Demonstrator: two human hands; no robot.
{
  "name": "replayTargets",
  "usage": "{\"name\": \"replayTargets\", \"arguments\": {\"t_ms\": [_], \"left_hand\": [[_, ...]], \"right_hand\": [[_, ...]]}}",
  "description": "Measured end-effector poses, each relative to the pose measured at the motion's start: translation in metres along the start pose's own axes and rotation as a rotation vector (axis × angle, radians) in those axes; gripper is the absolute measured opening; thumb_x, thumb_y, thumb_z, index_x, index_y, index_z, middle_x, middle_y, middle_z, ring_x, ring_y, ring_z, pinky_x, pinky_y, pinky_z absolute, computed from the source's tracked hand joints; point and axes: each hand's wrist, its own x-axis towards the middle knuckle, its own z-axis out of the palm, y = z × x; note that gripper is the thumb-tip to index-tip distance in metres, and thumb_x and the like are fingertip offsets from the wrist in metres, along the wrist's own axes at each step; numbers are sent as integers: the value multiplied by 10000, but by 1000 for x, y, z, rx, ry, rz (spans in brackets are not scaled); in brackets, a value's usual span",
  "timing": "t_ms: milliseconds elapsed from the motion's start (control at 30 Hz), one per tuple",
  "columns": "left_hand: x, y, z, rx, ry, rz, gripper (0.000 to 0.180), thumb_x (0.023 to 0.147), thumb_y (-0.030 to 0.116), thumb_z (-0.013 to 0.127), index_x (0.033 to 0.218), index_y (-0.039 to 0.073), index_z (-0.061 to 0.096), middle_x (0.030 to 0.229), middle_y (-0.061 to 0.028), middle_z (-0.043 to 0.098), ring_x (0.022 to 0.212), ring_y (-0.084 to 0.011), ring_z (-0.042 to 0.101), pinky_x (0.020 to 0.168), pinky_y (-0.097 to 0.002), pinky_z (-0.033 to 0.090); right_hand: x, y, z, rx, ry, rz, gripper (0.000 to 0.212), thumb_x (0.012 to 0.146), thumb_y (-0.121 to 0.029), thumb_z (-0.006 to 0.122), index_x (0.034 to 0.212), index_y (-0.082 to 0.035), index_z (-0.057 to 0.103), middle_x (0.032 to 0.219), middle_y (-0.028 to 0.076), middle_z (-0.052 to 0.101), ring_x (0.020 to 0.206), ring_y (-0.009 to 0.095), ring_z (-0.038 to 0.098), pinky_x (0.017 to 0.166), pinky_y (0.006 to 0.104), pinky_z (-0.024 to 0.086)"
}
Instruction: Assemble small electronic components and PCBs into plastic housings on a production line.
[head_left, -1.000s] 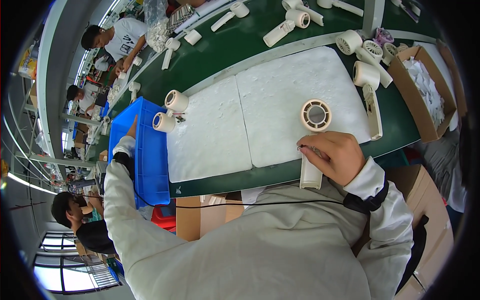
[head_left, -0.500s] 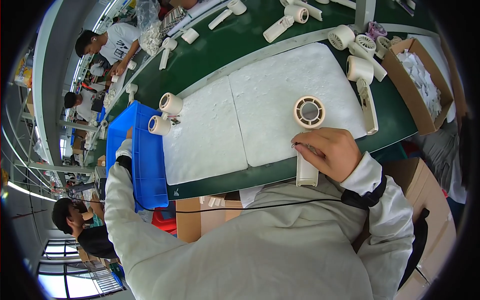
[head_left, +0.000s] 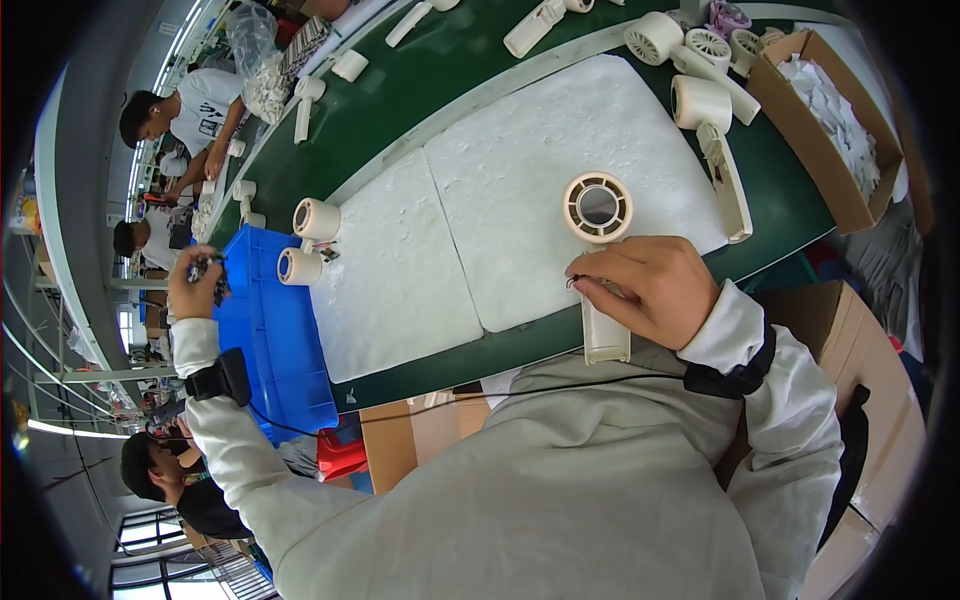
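Note:
A cream handheld fan housing (head_left: 607, 340) lies at the near edge of the white pad (head_left: 400, 260), its handle toward me and its round open head on the pad. My right hand (head_left: 655, 290) rests over its handle, thumb and forefinger pinched on thin dark wires (head_left: 574, 281) whose far ends I cannot make out. My left hand (head_left: 192, 285) is raised at the left rim of the blue bin (head_left: 285, 340). Its fingers are curled round a clump of small dark and silvery parts (head_left: 212, 272), probably small circuit boards with wires.
Two cream fan heads (head_left: 316, 218) stand by the pad's left edge. More fan housings (head_left: 700, 103) lie at the right, beside a cardboard box (head_left: 830, 130) of white pieces. A black cable runs between my wristbands. A co-worker (head_left: 200, 110) sits at the far left.
My left hand has come up out of the blue bin with a clump of small parts. My right hand keeps its pinch over the fan handle. The whole view has shifted slightly.

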Motion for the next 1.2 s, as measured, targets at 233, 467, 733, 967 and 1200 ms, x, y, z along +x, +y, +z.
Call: {"name": "replayTargets", "arguments": {"t_ms": [233,467,733,967,1200], "left_hand": [[-9,198,118,-4,-358,436,312,847,-60,653,1134,61,630,967,-22,636,685,-77,609,545,-229,527],[-30,246,220,57,-680,724,343,875,-15,685,1211,45,648,1193,-130,634,1011,-258,662,800,-292,533],[-24,252,214,101,-670,438,262,913,46,694,1171,85,717,1087,-108,739,868,-237,705,731,-310,548],[-16,242,215,69,-600,517,291,883,-14,711,1157,83,730,1092,-71,752,848,-146,693,686,-268,543],[-16,255,210,26,-664,472,341,870,-26,714,1192,85,715,1071,-75,748,823,-152,691,682,-269,544]], "right_hand": [[-3,0,0,-33,25,10,102,893,-92,720,985,-49,714,797,99,692,632,268,654,598,356,526],[-4,4,2,-87,66,-18,96,902,-123,714,977,-63,711,825,81,700,691,285,666,614,374,527],[-5,6,-16,49,64,262,111,871,-123,753,976,-86,756,846,68,721,601,215,617,559,333,490],[-4,10,-13,136,89,256,125,845,-105,774,967,-75,777,824,60,718,542,168,565,527,306,459],[-2,8,-13,81,53,241,96,865,-108,745,952,-68,751,804,63,705,547,182,589,531,318,467]]}}
